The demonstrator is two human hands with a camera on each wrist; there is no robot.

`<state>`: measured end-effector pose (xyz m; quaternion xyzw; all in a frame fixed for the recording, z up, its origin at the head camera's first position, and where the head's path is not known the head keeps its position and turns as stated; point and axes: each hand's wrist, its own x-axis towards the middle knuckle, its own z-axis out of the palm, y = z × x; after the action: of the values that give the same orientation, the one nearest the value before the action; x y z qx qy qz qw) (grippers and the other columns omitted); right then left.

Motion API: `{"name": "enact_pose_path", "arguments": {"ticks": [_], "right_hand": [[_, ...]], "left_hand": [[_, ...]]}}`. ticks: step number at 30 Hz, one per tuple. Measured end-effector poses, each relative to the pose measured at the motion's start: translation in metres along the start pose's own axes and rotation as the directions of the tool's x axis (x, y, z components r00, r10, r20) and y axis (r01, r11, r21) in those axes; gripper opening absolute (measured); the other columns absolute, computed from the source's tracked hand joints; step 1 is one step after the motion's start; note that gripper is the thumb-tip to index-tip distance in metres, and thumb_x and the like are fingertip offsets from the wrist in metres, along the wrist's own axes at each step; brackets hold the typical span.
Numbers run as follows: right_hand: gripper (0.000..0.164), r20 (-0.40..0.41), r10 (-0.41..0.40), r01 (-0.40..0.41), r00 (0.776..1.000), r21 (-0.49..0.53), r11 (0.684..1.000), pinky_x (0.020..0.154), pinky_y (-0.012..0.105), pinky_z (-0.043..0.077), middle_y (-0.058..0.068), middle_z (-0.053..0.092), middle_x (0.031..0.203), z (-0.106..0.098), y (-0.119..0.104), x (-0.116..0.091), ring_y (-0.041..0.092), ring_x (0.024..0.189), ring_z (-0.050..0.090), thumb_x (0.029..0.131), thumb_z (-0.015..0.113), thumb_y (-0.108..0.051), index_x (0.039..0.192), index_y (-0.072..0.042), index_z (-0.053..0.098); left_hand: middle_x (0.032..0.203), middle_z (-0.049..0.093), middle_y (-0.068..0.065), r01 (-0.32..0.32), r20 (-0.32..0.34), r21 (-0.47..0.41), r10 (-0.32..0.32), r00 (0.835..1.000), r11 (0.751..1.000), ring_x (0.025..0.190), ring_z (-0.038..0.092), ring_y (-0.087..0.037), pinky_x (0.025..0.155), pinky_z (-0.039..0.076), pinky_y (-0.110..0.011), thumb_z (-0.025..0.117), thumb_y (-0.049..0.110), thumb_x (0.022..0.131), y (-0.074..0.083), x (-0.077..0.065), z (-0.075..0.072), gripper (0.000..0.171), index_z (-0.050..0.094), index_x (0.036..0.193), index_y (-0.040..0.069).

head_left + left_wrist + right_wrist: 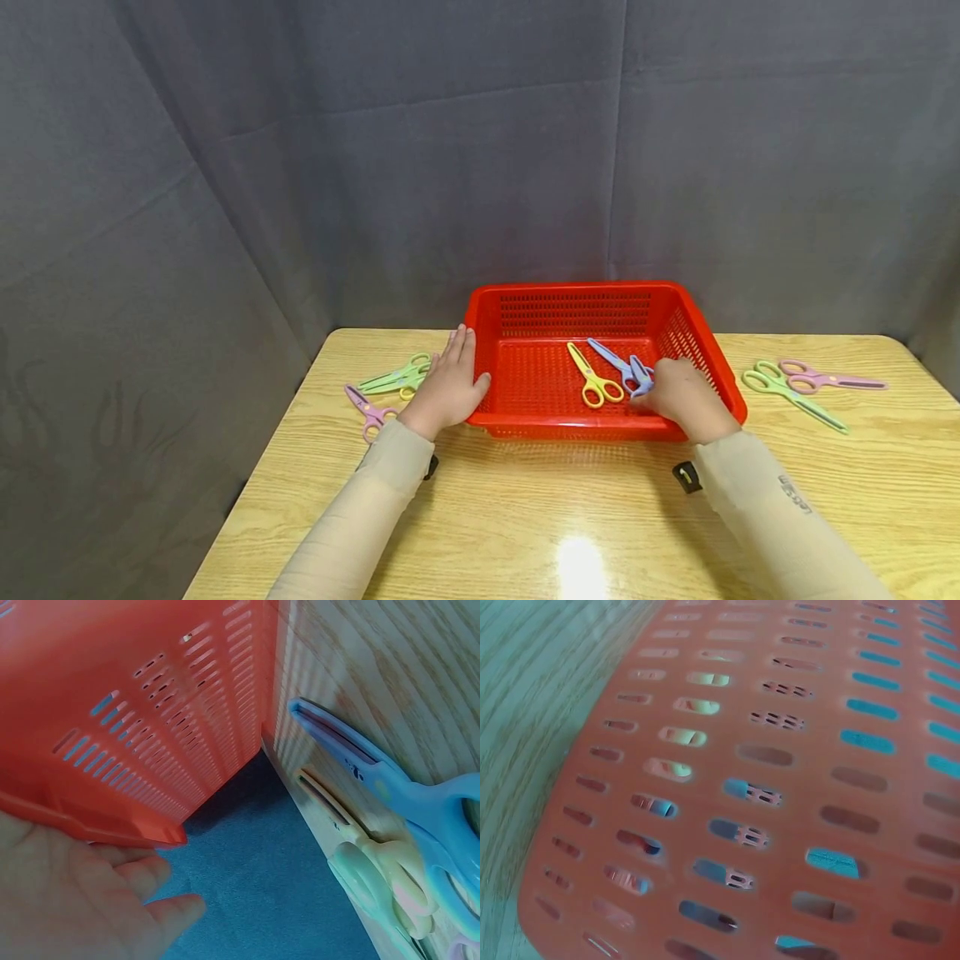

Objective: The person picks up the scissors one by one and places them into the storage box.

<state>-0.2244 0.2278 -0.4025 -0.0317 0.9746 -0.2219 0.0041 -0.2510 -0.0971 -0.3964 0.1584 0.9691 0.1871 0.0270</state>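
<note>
My right hand (678, 396) reaches inside the red basket (570, 422) and pinches a pair of lavender-blue scissors (640, 373) near the right wall. Beneath and beside them lie another pair of blue scissors (607, 355) and a pair of yellow scissors (595, 386) on the basket floor. The basket's slotted wall (795, 757) blocks the right hand in the right wrist view; bits of yellow and blue show through its slots. My left hand (447, 387) rests against the basket's left rim, fingers extended. In the left wrist view, its fingers (142, 874) touch the rim's underside.
Left of the basket lie green scissors (386, 381), pink-purple scissors (367, 410) and, in the left wrist view, blue scissors (375, 772) and yellow scissors (352, 829). Green scissors (798, 398) and pink scissors (832, 380) overlap on the right. A grey curtain (450, 167) hangs behind the table.
</note>
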Motion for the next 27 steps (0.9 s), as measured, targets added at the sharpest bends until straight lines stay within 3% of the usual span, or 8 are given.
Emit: {"name": "enact_pose_path", "arguments": {"ticks": [9,19,27], "right_hand": [[0.029,0.109,0.045,-0.048,0.993,0.021,0.999,0.059,0.033,0.043,0.007,0.059,0.068,-0.0007,-0.0008,0.0025,0.022,0.063,0.05,0.077,0.083,-0.02,0.078,0.002,0.065],[0.035,0.202,0.083,-0.083,0.976,-0.011,0.997,0.071,0.04,0.05,0.015,0.064,0.082,-0.0021,-0.0034,0.0031,0.026,0.072,0.056,0.08,0.08,-0.017,0.096,0.01,0.065],[0.031,0.278,0.104,-0.102,0.955,-0.021,0.995,0.076,0.042,0.049,0.016,0.064,0.089,-0.0041,-0.0028,0.0018,0.028,0.079,0.056,0.083,0.074,-0.016,0.101,0.007,0.066]], "left_hand": [[0.17,0.0,-0.015,-0.004,-0.01,0.0,0.004,1.0,1.0,0.156,0.005,-0.032,0.123,0.011,-0.054,0.048,0.033,0.105,-0.0012,0.0002,0.0015,0.076,0.009,0.162,0.0],[0.17,0.002,-0.015,0.0,-0.011,-0.01,0.0,1.0,1.0,0.156,0.004,-0.031,0.123,0.011,-0.054,0.049,0.032,0.105,-0.0022,0.0007,0.0031,0.076,0.009,0.162,0.0],[0.17,-0.001,-0.014,0.004,0.0,-0.024,-0.004,1.0,1.0,0.156,0.002,-0.031,0.123,0.009,-0.054,0.048,0.033,0.105,-0.0024,-0.0014,0.0019,0.077,0.008,0.162,0.001]]}}
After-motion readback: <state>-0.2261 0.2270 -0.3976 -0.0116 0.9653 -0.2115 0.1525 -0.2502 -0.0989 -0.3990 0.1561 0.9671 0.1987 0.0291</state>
